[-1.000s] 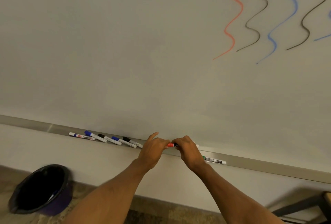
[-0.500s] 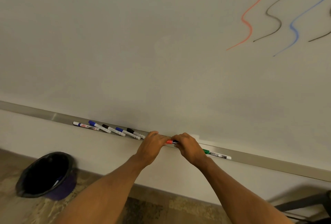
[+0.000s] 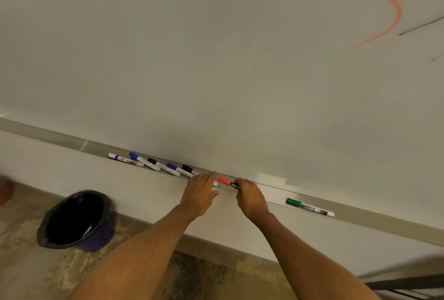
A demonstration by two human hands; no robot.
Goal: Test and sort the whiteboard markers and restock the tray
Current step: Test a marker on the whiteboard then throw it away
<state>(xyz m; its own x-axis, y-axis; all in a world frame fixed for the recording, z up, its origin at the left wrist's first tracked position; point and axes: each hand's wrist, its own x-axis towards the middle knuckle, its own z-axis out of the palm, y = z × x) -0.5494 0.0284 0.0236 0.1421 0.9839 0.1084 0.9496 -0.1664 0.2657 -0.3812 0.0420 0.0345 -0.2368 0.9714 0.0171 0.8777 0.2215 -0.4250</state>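
A red-capped marker (image 3: 225, 181) lies along the metal tray (image 3: 374, 213) under the whiteboard (image 3: 216, 59). My right hand (image 3: 249, 197) grips its barrel, with the cap sticking out to the left. My left hand (image 3: 200, 191) sits just left of the cap, fingers straight and relaxed, over the end of a white marker. Several capped blue and black markers (image 3: 153, 164) lie in a row on the tray to the left. A green-capped marker (image 3: 310, 207) lies on the tray to the right.
A black-lined bin (image 3: 74, 219) stands on the floor at lower left with a marker inside. Red, black and blue wavy test lines (image 3: 394, 9) mark the board's upper right. A dark chair frame (image 3: 408, 285) shows at bottom right.
My left hand has let go of the red cap and drawn slightly left with its fingers straightened. The camera view has swung left, pushing the test lines toward the right edge.
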